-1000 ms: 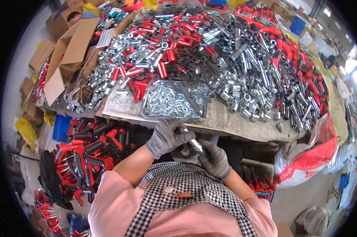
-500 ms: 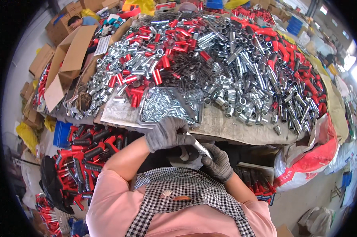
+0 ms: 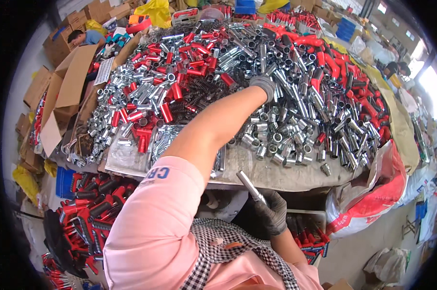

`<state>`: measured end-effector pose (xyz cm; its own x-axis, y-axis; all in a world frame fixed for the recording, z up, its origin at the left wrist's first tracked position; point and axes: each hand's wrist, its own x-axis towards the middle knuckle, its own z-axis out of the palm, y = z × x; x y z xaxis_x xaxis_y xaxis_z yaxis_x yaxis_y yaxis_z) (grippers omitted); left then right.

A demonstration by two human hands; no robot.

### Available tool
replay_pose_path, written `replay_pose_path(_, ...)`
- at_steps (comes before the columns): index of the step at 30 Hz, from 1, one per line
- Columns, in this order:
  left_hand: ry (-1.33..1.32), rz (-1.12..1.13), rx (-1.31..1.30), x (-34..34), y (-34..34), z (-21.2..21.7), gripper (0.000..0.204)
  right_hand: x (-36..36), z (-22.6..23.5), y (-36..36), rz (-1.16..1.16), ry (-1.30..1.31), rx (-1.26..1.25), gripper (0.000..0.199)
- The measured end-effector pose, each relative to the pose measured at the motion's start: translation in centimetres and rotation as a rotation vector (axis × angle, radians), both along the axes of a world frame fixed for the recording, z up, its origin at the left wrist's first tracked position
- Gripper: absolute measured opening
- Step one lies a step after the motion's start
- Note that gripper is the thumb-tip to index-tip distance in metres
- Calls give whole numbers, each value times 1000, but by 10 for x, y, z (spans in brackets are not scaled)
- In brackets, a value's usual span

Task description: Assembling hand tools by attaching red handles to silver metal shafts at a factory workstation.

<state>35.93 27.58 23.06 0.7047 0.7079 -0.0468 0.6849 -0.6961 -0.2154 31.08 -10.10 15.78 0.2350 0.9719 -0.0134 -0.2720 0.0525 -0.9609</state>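
Note:
My left hand (image 3: pixel 264 85), in a grey glove, is stretched far out over the table onto a heap of shiny silver metal tubes (image 3: pixel 296 111). Its fingers rest among the tubes, and I cannot see whether they grip one. My right hand (image 3: pixel 272 212), also gloved, stays close to my body below the table's front edge and is closed around a slim silver metal rod (image 3: pixel 250 185) that points up and to the left. Red tube sleeves (image 3: pixel 172 92) and black springs (image 3: pixel 199 89) lie mixed into the heap left of my arm.
The worktable (image 3: pixel 276 171) shows a bare strip at its front edge. A flat tray of small silver parts (image 3: pixel 160 140) sits front left. Open cardboard boxes (image 3: pixel 66 89) stand at the left, red-handled parts (image 3: pixel 90 212) below, and a red and white sack (image 3: pixel 373 203) at the right. Other people (image 3: pixel 85 36) work at the back.
My left hand has left the rod near my body and reached far forward onto the tube heap. My right hand has stayed low, holding the rod by itself.

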Motion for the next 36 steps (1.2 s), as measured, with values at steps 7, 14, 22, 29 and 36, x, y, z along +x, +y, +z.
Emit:
replay_pose_path(7, -305, -99, 12, -29, -7, 37, 22, 11, 2, 0, -126, -62, -14, 37)
replay_pose_path(14, -1368, -13, -898, -206, -87, 61, 25, 1, 10, -1, -157, -198, 83, 29)
replay_pose_path(22, -1869, 234, -1061, -330, -145, -28, 37, -42, -2, 25, -134, -450, 62, 30)
replay_pose_path(29, -2000, 367, -1002, -361, -184, -62, 19, -30, -34, 89, 5, -775, 162, 25)
replay_pose_path(36, -2106, 328, -1030, -358, -216, -85, 23, -28, -38, 110, -101, -636, 281, 29)
